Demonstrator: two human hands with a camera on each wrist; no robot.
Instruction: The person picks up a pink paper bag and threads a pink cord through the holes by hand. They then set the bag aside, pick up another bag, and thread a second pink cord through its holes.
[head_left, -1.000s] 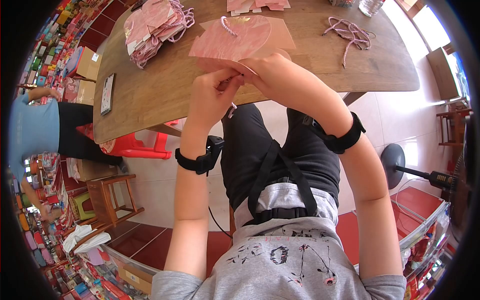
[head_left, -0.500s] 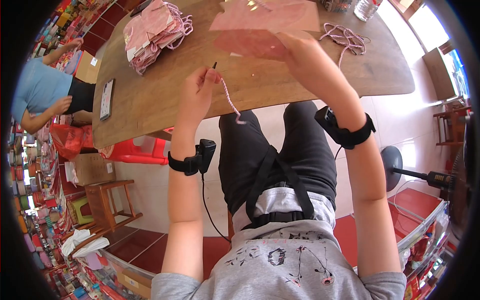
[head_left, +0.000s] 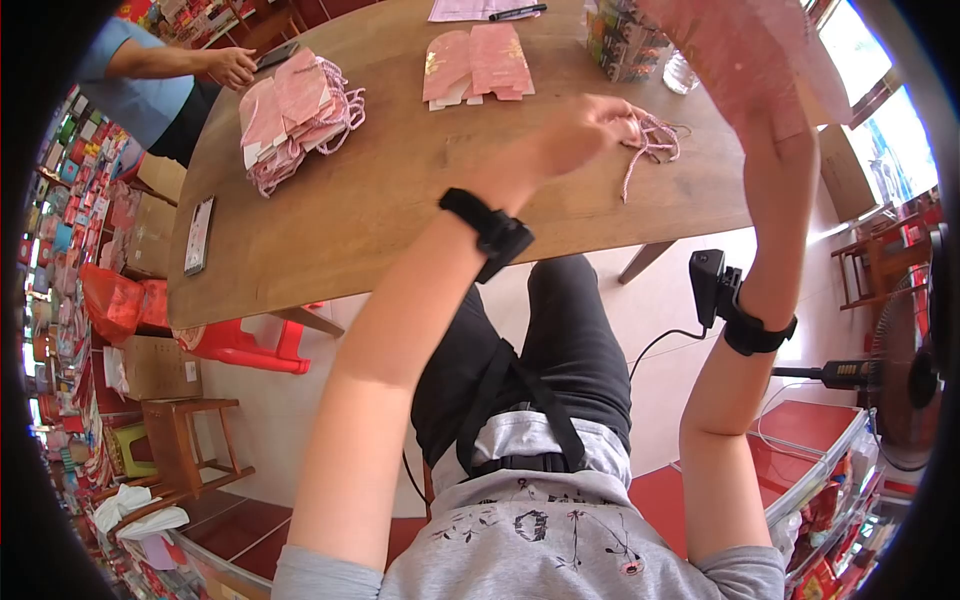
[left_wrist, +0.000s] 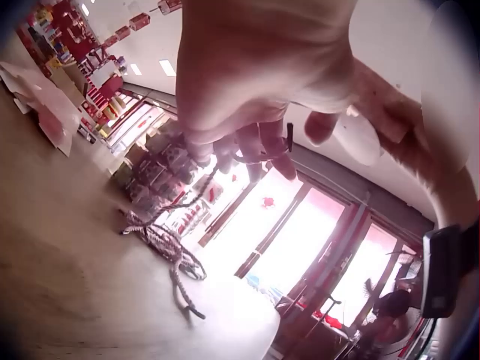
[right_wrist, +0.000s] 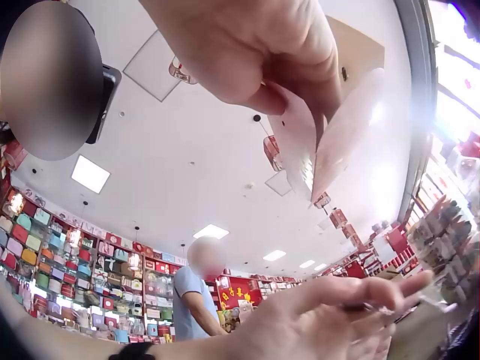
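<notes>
My left hand point(head_left: 600, 128) is over the right part of the table, at a small heap of pink-and-white twisted cords point(head_left: 657, 140). Its fingers hold a cord point(left_wrist: 201, 196) with a dark tip; in the left wrist view this cord runs down toward the heap. Raised at the upper right, my right hand point(right_wrist: 259, 52) pinches a pink marbled paper bag point(head_left: 745, 50) between thumb and fingers. The bag's folded panels point(right_wrist: 349, 135) hang below the fingers in the right wrist view.
A stack of pink bags with cords point(head_left: 290, 125) lies on the table's left, a phone point(head_left: 199, 235) in front. Flat pink pieces point(head_left: 478, 65), a pen point(head_left: 518, 12), a patterned box point(head_left: 622, 45) and a clear bottle point(head_left: 680, 75) lie farther back. A person in blue point(head_left: 140, 90) stands left.
Both hands were together at the bag, then parted. My left hand has moved right to the cord heap; my right hand has lifted the bag up and right. The other person's arm now reaches the table.
</notes>
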